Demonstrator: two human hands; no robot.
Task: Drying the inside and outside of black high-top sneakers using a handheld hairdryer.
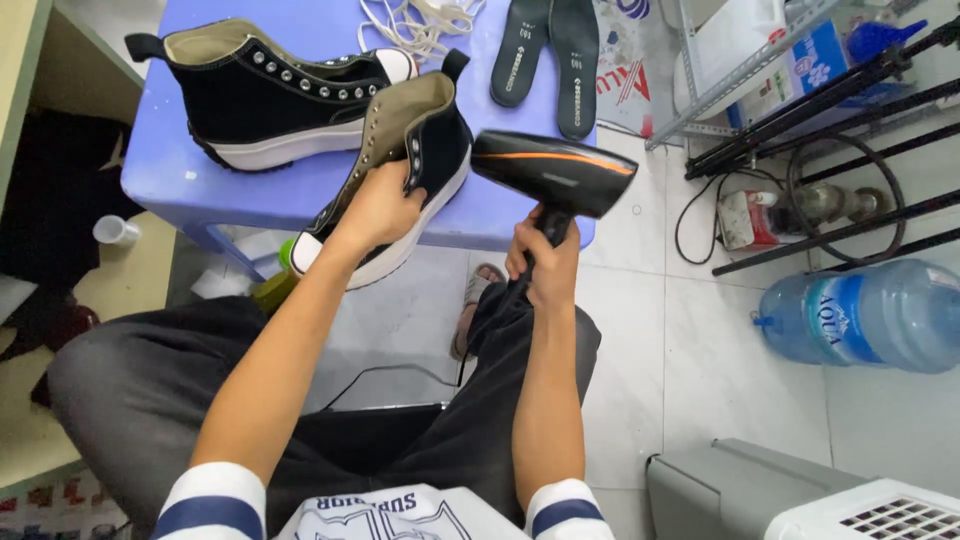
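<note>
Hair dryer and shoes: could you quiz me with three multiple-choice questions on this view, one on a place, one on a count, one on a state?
1. Where does the second black shoe sit?
A. on the blue stool
B. on the floor
C. in the person's lap

2. How many black insoles lie on the stool?
A. one
B. two
C. four

3. What does the right hand do?
A. rests open
B. grips the hair dryer's handle
C. pulls the laces

Answers: 1 A, it stands on the stool top behind the held shoe. 2 B, a pair lies side by side. 3 B, the fingers wrap the hair dryer handle while the left hand holds the shoe.
</note>
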